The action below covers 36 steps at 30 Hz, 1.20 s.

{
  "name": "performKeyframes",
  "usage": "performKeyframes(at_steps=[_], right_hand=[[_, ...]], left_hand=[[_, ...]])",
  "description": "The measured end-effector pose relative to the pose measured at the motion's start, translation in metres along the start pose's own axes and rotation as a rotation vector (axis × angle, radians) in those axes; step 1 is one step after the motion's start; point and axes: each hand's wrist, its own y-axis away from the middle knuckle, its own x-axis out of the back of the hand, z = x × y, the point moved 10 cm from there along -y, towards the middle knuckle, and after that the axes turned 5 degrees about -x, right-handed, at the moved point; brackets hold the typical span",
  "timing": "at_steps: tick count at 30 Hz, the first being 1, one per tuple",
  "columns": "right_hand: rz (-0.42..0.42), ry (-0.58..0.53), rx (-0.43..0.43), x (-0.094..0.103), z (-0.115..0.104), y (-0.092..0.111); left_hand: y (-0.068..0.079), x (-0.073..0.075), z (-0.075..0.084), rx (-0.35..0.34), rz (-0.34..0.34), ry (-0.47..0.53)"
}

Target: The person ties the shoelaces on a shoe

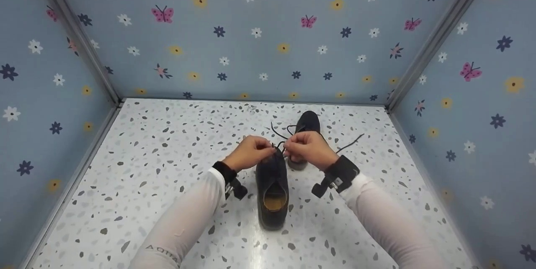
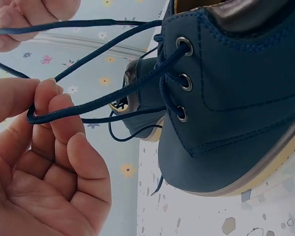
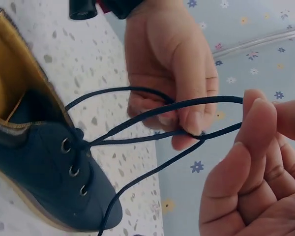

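A dark navy lace-up shoe point(image 1: 272, 177) stands upright on the speckled surface, heel toward me, with silver eyelets and a tan inside. Both hands are above its toe end. My left hand point(image 1: 250, 152) pinches the navy lace point(image 2: 113, 96) between thumb and fingertips, and the lace bends round those fingers. Opposite it, my right hand point(image 1: 309, 147) pinches a looped part of the lace point(image 3: 201, 102) between thumb and finger. Strands stretch from the top eyelets to both hands. Whether a knot lies under the loops is hard to tell.
A second navy shoe point(image 1: 309, 122) sits beyond my right hand, its loose lace point(image 1: 351, 143) trailing to the right. The white speckled tabletop point(image 1: 176, 168) is bounded by blue flowered panels point(image 1: 251, 17) at the back and both sides.
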Motion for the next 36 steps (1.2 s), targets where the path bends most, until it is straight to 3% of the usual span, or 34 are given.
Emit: performKeyframes(at_steps=[5, 12, 21, 25, 30, 33, 36], right_hand=[[0.02, -0.03, 0.021, 0.0, -0.001, -0.001], [-0.05, -0.195, -0.083, -0.006, 0.004, -0.003], [-0.109, -0.253, -0.127, -0.009, 0.006, -0.006], [-0.072, -0.133, -0.083, -0.007, 0.003, -0.006], [0.011, 0.198, 0.119, -0.006, -0.015, 0.0], [0.004, 0.374, 0.214, -0.015, -0.02, 0.005], [-0.035, 0.499, 0.255, -0.027, -0.013, 0.008]], left_hand=[[0.001, 0.001, 0.001, -0.012, 0.001, 0.0], [0.001, 0.001, 0.003, -0.025, 0.004, 0.003], [0.001, 0.002, 0.004, -0.031, 0.002, -0.008], [0.002, 0.003, 0.004, -0.024, 0.003, -0.026], [0.003, 0.002, 0.002, -0.012, -0.002, -0.023], [0.003, 0.002, -0.001, -0.002, -0.006, -0.016], [0.004, 0.002, -0.003, 0.002, -0.014, -0.002]])
